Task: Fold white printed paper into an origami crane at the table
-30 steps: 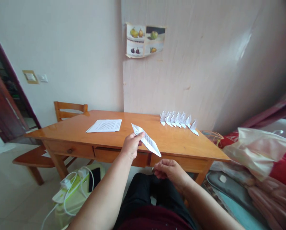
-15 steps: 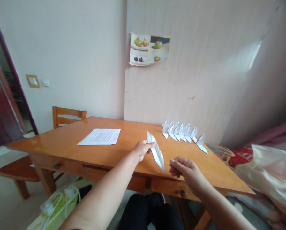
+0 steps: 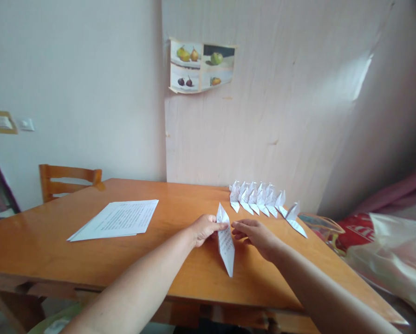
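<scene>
My left hand [image 3: 205, 229] pinches a long folded paper piece [image 3: 226, 248], thumb on its front face and fingers behind. The paper is white with printed text, narrow and pointed at both ends, and held tilted above the table. Close by its right edge is my right hand [image 3: 252, 235], thumb and fingers drawn together. Whether those fingertips touch the edge or hold anything, I cannot tell. Several folded paper pieces [image 3: 260, 197] with upturned points stand in a row at the back right. One similar folded piece [image 3: 294, 218] sits apart at the row's near end.
A stack of printed sheets [image 3: 119, 219] lies on the left of the wooden table [image 3: 180, 269]. Behind it is a wooden chair [image 3: 70, 174]. Plastic bags [image 3: 378, 250] crowd the table's right side. A fruit picture [image 3: 201, 66] hangs on the wall.
The view has shifted closer and to the right. My right hand has come up to the folded paper's right edge. My left hand still holds the paper, now more upright.
</scene>
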Action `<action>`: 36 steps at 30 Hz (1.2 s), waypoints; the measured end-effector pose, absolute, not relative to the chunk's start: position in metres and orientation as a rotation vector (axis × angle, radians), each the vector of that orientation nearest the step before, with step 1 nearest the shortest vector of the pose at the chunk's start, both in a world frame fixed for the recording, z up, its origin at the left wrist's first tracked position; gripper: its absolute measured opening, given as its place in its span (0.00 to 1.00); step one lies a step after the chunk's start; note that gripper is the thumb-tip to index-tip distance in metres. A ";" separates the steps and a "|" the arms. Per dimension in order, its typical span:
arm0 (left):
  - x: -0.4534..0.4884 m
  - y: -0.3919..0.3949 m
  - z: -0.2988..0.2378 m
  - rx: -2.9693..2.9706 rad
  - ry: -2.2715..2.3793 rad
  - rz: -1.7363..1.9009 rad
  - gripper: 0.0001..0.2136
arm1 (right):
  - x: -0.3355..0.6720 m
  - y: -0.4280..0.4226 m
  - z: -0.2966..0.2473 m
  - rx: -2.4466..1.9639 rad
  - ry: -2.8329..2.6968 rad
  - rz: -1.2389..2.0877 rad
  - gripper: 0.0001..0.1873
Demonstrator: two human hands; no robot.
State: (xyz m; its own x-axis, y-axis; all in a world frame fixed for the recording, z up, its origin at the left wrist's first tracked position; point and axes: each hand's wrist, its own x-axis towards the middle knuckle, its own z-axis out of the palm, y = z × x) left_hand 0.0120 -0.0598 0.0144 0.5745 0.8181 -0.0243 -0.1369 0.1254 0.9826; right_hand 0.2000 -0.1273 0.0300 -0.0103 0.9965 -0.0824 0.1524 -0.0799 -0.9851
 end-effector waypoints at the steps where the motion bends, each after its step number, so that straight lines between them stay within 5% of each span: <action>1: 0.012 -0.059 0.014 1.253 0.663 0.776 0.20 | 0.198 -0.121 0.030 -1.365 -1.305 1.225 0.21; 36: 0.009 -0.067 0.017 1.192 0.766 0.778 0.12 | 0.191 -0.104 0.019 -1.147 -1.304 1.372 0.18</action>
